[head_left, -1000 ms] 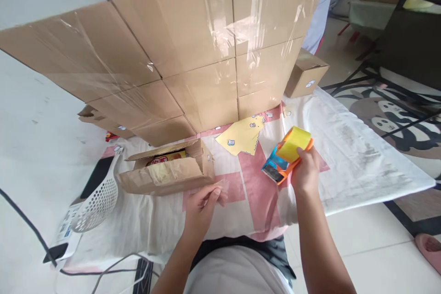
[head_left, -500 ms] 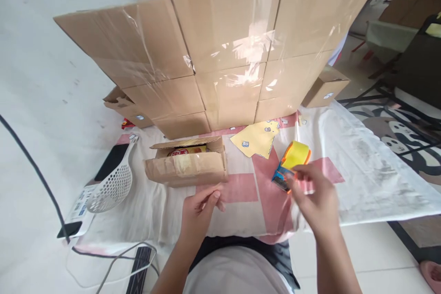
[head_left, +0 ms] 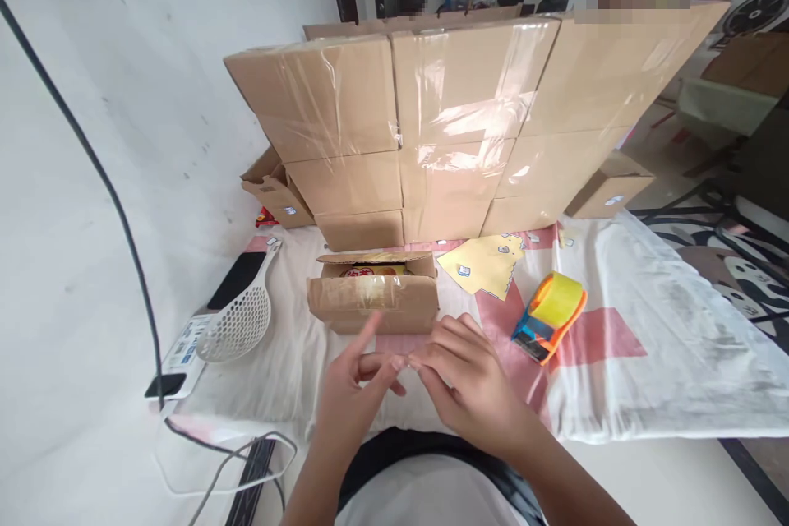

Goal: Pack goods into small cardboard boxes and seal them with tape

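White perforated scoop (head_left: 237, 325) lies at the left of the cloth-covered tabletop (head_left: 622, 394). Right of it, a small open carton (head_left: 376, 308), a printed packet (head_left: 370, 270) showing inside; taller wall of taped cardboard boxes (head_left: 456, 123) behind. In front of the carton, my left hand (head_left: 354, 390): index finger extended, thumb and other fingers bent together. My right hand (head_left: 465, 378) meets it, thumb and fingertips pinched; whatever is between the tips, too small to tell. Yellow paper cutout (head_left: 484, 265) beyond, then the orange-and-blue tape dispenser (head_left: 551, 317), touched by neither hand.
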`<state>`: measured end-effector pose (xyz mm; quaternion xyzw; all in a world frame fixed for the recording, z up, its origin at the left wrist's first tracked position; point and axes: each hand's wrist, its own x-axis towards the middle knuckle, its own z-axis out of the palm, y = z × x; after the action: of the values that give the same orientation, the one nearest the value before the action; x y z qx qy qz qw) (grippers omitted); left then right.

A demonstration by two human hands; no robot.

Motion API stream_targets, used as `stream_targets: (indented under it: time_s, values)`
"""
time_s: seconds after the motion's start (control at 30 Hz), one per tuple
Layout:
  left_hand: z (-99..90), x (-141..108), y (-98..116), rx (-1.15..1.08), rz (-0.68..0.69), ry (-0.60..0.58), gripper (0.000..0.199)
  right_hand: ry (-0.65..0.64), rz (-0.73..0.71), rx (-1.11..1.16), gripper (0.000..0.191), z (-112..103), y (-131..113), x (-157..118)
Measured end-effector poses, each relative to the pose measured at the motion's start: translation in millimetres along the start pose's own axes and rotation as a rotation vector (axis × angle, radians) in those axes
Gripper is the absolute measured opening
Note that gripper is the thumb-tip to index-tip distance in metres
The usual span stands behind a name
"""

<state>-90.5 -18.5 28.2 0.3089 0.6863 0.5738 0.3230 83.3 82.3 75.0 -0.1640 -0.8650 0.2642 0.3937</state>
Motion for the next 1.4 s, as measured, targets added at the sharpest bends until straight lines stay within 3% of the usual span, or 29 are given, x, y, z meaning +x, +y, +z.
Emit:
stream_targets:
  time_s: [0.07,0.13,0.2,0.27,0.33,0.47,0.57,0.7,0.83,1.07,1.4]
  values:
    - [-19.1,11,-3,0.054,0.036,0.212,0.077,0.155,0.056,0.081,0.015,-12,-7,5]
    - [-34.6,27,-2,0.167,0.199,0.433,0.066,0.249,0.14,0.123,0.011,-25,-11,15]
    - [-40.5,46,5,0.369,0.44,0.521,0.049,0.196,0.239,0.163,0.01,-33,-11,31]
    - [-36.0,65,14,0.612,0.623,0.451,0.041,0.071,0.341,0.237,0.019,-32,-4,52]
    - [-26.2,82,22,0.799,0.674,0.309,0.039,-0.036,0.419,0.3,0.023,-24,9,72]
    - [-14.4,98,24,0.896,0.601,0.1,0.034,-0.133,0.482,0.281,0.024,-2,44,98]
    - [-17.2,95,19,0.902,0.568,0.058,0.034,-0.188,0.508,0.251,0.024,9,59,104]
    - [-22.4,89,16,0.945,0.593,-0.01,0.037,-0.284,0.528,0.355,0.023,10,61,109]
    - [-22.5,89,13,0.992,0.613,-0.01,0.04,-0.37,0.557,0.38,0.025,11,59,114]
    - [-21.2,89,10,1.027,0.62,0.024,0.041,-0.409,0.553,-0.235,0.022,31,64,117]
    - [-12.0,85,8,1.024,0.66,0.107,0.044,-0.502,0.492,-0.554,0.019,41,58,123]
